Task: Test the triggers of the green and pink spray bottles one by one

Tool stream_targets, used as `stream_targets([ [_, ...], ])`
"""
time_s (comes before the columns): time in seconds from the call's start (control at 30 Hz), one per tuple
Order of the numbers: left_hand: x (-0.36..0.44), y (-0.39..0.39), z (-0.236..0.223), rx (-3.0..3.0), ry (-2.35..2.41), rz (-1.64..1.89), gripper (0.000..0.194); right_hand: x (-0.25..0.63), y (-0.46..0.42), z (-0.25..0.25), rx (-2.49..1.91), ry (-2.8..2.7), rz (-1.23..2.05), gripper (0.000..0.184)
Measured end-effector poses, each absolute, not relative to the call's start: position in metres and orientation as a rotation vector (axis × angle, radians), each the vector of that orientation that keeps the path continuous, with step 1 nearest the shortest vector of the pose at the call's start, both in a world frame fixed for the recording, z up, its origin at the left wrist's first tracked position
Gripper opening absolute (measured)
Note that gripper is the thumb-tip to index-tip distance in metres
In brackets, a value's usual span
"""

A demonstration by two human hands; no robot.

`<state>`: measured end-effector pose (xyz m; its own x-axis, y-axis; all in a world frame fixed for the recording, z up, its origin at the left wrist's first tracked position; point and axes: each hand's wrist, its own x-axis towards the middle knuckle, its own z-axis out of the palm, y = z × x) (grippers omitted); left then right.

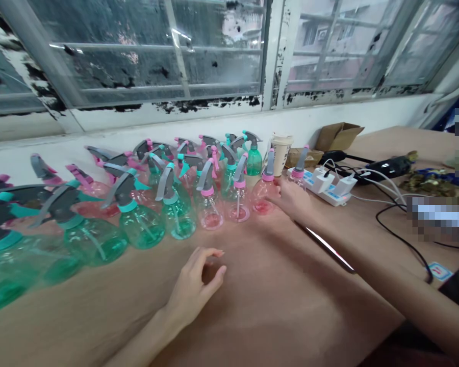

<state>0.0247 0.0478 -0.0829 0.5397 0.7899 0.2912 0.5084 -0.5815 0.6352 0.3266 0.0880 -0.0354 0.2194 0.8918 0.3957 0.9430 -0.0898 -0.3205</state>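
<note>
My left hand (197, 283) hovers over the brown tabletop, its thumb and fingers curved apart with nothing between them. Farther right, my right hand (292, 200) grips the right side of a pink spray bottle (260, 199) with a grey trigger head. Part of that bottle is covered by the fingers. Just behind the same hand rises another pink spray bottle (300, 165), its lower body hidden. To the left of the gripped bottle stand two more pink spray bottles, the nearer one (238, 204) upright, followed by a green spray bottle (179, 219) in the front row.
Several green and pink spray bottles crowd the left side along the wall. A paper cup (281, 155), a cardboard box (338, 136) and a power strip (331, 191) with cables stand at the back right. A phone-like dark slab (325, 247) lies beneath my right forearm.
</note>
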Motion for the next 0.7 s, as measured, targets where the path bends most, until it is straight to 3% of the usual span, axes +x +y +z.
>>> stream_targets([
  [0.3,0.026,0.048,-0.081,2.297,1.063,0.778,0.014,0.378,0.05,-0.038,-1.799,-1.407,-0.127,0.042],
  [0.53,0.028,0.047,-0.078,2.286,1.117,0.791,0.014,0.417,0.097,-0.066,-1.745,-1.47,0.148,0.077],
  [0.7,0.029,0.046,-0.077,2.288,1.138,0.818,0.015,0.413,0.104,-0.076,-1.776,-1.426,0.125,0.077],
])
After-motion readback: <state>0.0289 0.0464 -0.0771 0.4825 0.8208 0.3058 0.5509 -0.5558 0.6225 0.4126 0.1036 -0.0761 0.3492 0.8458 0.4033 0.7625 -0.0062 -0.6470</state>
